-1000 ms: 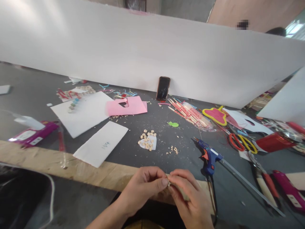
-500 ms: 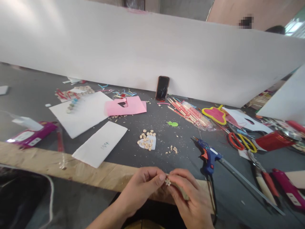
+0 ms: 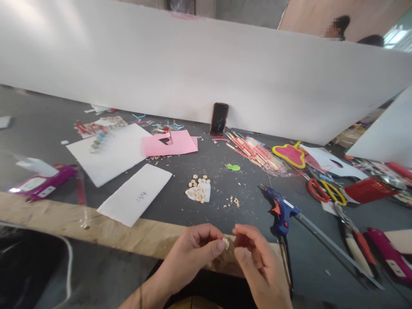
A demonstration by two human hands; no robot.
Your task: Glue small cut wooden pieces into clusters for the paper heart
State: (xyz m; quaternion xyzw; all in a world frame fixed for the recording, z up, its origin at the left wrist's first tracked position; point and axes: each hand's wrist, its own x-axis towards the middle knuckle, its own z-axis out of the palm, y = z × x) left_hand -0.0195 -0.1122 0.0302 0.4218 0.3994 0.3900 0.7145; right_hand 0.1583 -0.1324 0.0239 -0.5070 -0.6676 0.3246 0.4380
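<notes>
Holding a small cream-coloured piece (image 3: 226,243) between thumb and fingertips, the bare left hand (image 3: 193,254) keeps it at the six o'clock edge of the dark grey tabletop (image 3: 206,218). The bare right hand (image 3: 260,266) is positioned at three o'clock from this piece, released, with thumb and fingers parted just beside it. From the held piece, flower-shaped cream pieces (image 3: 202,197) on a white paper cutout (image 3: 207,191) lie at eleven o'clock, loose cream bits (image 3: 236,202) just past twelve, and a blue plastic glue gun with an orange trigger (image 3: 283,212) at two.
</notes>
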